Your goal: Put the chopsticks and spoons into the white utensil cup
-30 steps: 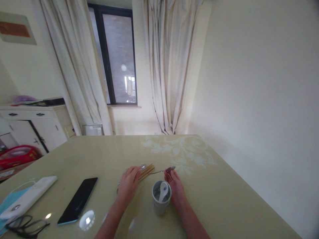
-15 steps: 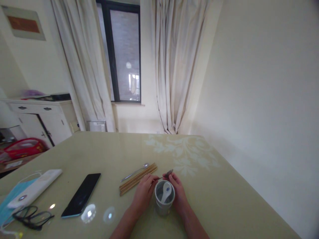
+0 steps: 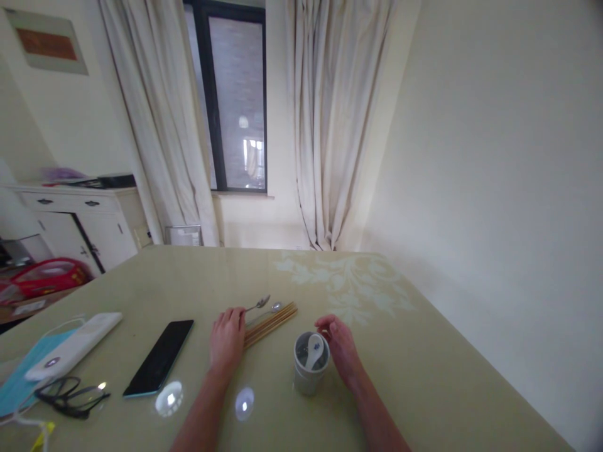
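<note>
My left hand (image 3: 228, 339) is closed on the handle of a metal spoon (image 3: 259, 303), over the left end of a bundle of wooden chopsticks (image 3: 271, 325). Just beyond the chopsticks lies a second metal spoon (image 3: 276, 307), its handle partly hidden by that hand. A grey cup (image 3: 308, 380) stands upright at the front, with a white ceramic spoon (image 3: 314, 351) leaning inside. Beside the cup's right rim is my right hand (image 3: 342, 348), fingers loosely curled and apart, with nothing seen in them.
Left on the glossy table (image 3: 377, 370) lie a black phone (image 3: 160, 358), folded glasses (image 3: 70, 397), a white oblong device (image 3: 75, 345) and a blue face mask (image 3: 40, 370). A wall (image 3: 509, 188) runs along the right side; a white cabinet (image 3: 85, 220) stands far left.
My left hand has moved left, away from the cup, carrying the metal spoon to the chopsticks. My right hand has let go of that spoon and stays by the cup.
</note>
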`<state>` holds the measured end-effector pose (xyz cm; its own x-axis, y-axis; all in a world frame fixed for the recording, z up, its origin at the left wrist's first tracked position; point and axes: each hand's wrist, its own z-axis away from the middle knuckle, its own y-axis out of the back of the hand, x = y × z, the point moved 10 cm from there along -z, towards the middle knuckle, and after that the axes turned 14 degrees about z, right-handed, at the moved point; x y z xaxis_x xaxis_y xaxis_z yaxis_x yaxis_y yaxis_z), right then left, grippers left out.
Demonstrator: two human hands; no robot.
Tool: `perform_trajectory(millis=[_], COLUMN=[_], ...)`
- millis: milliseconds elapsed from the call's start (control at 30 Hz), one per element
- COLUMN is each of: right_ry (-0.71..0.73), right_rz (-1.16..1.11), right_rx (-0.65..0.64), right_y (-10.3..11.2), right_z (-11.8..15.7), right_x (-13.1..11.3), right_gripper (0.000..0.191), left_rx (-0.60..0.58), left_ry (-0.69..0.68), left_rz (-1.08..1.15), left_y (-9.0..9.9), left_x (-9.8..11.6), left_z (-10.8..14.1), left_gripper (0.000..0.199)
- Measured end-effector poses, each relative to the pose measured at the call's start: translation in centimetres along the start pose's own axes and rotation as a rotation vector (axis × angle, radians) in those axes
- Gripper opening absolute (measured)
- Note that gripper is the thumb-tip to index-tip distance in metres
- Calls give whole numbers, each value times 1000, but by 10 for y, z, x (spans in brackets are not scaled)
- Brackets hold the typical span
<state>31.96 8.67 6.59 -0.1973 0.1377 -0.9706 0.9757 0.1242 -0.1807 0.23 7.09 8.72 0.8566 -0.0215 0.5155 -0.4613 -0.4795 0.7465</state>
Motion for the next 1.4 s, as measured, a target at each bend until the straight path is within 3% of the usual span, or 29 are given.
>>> perform_trajectory(millis=[167, 400, 533, 867, 1400], right_ry=[-16, -44, -43, 114, 213], right_rz=[54, 151, 224, 380, 592], right_rx=[-162, -213, -194, -73, 74], right_y=[-16, -16, -14, -7, 0], right_z=[7, 13, 14, 10, 13], right_x=[-7, -19, -20, -34, -46], right_gripper=[47, 37, 33, 21, 18], left_rx=[-24, -94, -105, -89, -78], left_ry=[22, -33, -18, 89, 28], left_rz=[-71, -96, -94, -42, 215], left_y=[-8, -18, -19, -19, -33], left_x=[-7, -6, -9, -25, -45], left_z=[-3, 0, -1, 1, -8], left_gripper=[34, 35, 34, 25, 25])
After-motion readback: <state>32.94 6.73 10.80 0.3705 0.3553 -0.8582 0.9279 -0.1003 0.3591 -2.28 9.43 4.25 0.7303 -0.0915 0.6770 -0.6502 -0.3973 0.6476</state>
